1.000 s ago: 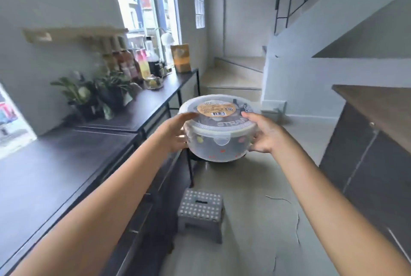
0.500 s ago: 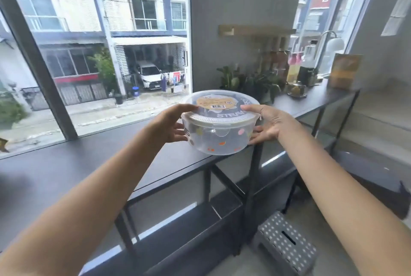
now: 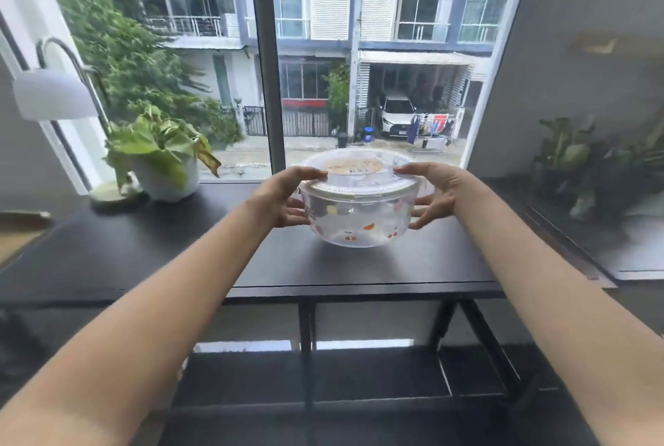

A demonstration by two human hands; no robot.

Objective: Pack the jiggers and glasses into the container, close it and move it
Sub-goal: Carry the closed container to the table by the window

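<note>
A round clear plastic container point(image 3: 359, 219) with coloured spots and a lid point(image 3: 355, 167) bearing an orange label sits low over the black table point(image 3: 359, 266), its base at or just above the top. My left hand point(image 3: 287, 197) grips its left side, thumb on the lid. My right hand point(image 3: 436, 190) grips its right side the same way. The lid is on. What lies inside is too blurred to make out; jiggers and glasses cannot be told apart.
A potted green plant in a white pot point(image 3: 161, 158) and a white lamp point(image 3: 54, 93) stand at the table's left back. More plants point(image 3: 582, 161) sit on the dark counter at right. A big window point(image 3: 323, 50) is right behind the table.
I have turned left from the stairs side to face the window. The container, held in both hands, has come down from the air to the black table top.
</note>
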